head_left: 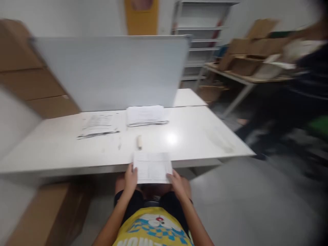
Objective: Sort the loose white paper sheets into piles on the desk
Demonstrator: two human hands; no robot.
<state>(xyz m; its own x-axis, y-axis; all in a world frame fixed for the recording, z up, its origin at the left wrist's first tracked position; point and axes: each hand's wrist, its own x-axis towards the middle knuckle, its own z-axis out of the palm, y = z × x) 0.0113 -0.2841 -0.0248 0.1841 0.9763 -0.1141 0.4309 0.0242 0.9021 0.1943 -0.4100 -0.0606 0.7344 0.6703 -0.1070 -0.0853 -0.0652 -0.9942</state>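
A printed sheet of paper (153, 167) lies over the front edge of the white table, its near part sticking out above my lap. My left hand (131, 178) grips its left edge, thumb on top. At the right edge my right hand (176, 182) pinches it the same way. The print is too blurred to read. Just beyond the sheet lies a small pale cylindrical object (139, 142), its kind unclear. Farther back rests a stack of white papers (145, 115). To its left is a patch of dark print or drawn marks (98, 126), blurred.
A whiteboard (112, 71) stands upright along the back of the white table (200, 136). Cardboard boxes (33, 82) are stacked at the left, and another box (43, 212) sits on the floor. At right, a person in dark clothes (287, 106) is beside a table with cartons (246, 61).
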